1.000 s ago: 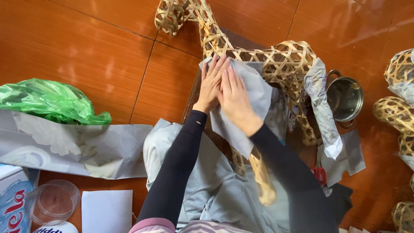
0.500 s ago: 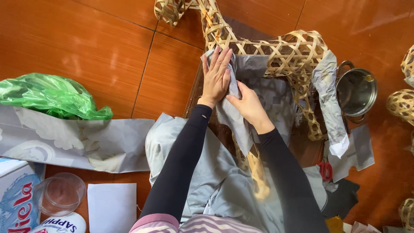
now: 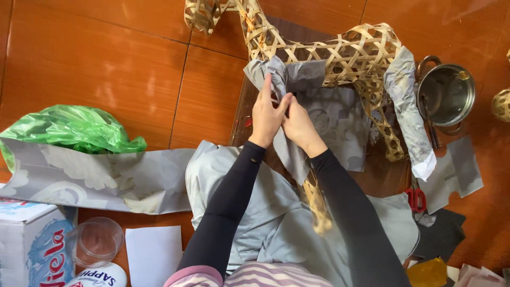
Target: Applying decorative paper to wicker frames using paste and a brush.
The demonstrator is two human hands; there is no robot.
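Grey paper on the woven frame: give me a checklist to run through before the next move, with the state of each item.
1. Both hands on the paper: ok. Left hand and right hand press the grey paper together.
2. Paper lies against the woven frame: ok at the front, where it wraps the lattice.
3. Paper smooth: not ok, it is bunched and creased above the fingers.
4. Frame steady: cannot tell from one view.
5. Scissors at hand: ok, on the floor to the right.
6. Pot out of the way: ok, it sits beside the frame, apart from the hands.
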